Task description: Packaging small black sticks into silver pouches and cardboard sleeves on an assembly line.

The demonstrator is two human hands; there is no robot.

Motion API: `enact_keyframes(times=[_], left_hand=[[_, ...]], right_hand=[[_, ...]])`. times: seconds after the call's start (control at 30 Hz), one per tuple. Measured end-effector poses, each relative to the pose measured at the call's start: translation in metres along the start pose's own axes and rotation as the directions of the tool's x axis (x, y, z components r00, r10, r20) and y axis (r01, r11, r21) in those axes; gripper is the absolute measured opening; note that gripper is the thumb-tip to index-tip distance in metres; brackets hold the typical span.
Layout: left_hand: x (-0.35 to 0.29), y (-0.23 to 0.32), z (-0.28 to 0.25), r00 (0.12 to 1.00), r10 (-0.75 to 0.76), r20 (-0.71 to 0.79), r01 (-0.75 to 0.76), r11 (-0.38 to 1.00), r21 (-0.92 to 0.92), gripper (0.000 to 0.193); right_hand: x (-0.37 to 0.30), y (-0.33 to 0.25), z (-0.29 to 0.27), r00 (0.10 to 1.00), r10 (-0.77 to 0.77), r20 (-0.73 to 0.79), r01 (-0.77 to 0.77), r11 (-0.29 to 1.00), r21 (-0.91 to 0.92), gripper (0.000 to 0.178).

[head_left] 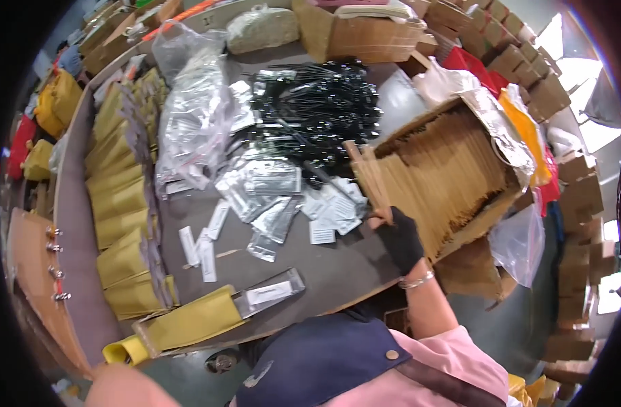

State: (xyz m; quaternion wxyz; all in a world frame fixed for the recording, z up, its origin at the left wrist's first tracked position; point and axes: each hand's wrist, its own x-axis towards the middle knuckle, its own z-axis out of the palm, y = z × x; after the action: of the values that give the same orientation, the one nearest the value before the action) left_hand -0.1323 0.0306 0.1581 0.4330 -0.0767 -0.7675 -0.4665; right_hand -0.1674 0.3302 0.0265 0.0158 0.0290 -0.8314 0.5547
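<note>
My right hand (398, 241), in a black fingerless glove with a bracelet at the wrist, is closed on a few thin brown sticks (370, 178). They stand at the left edge of an open carton (520, 178) packed with rows of similar sticks. Bare skin of my left arm shows at the lower left edge, beside the rolled end of a long yellow sleeve (195, 319); the fingers there are hidden. From the sleeve's other end sticks out a clear packet (293, 281) with a white label. Small white printed cards (324, 232) lie left of my right hand.
Silver sachets (273, 180) and a heap of thin black glossy pieces (317, 108) cover the table's middle. Clear plastic bags (195, 122) and stacked yellow sleeves (120, 203) lie left. A cardboard box (361, 37) stands at the back; a clear bag (520, 244) hangs right.
</note>
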Motion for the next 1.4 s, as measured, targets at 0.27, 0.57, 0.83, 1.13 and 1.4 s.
enact_keyframes(times=[0.27,0.57,0.83,1.13,1.4], left_hand=[[-0.081,-0.075,0.057,0.848,-0.284,0.449,0.259,0.959,0.117,0.023],[-0.132,-0.116,0.14,0.727,-0.449,0.519,0.096,0.815,0.571,0.038],[-0.123,-0.112,0.118,0.758,-0.337,0.558,0.095,0.904,0.416,0.044],[-0.159,-0.048,-0.046,0.48,-0.569,0.668,0.08,0.786,0.613,0.049],[-0.213,-0.018,-0.075,0.604,-0.426,0.673,-0.192,0.743,0.642,0.051]], right_hand=[[-0.007,-0.001,-0.007,0.96,0.279,0.005,-0.268,0.916,0.298,0.018],[-0.013,0.008,-0.02,0.957,0.289,-0.032,-0.26,0.901,0.348,0.015],[-0.015,-0.006,-0.011,0.971,0.239,0.03,-0.237,0.923,0.303,0.015],[-0.014,-0.008,0.021,0.824,0.241,0.513,-0.355,0.925,0.136,0.017],[-0.024,-0.003,0.075,0.68,0.225,0.698,-0.229,0.969,-0.089,0.019]])
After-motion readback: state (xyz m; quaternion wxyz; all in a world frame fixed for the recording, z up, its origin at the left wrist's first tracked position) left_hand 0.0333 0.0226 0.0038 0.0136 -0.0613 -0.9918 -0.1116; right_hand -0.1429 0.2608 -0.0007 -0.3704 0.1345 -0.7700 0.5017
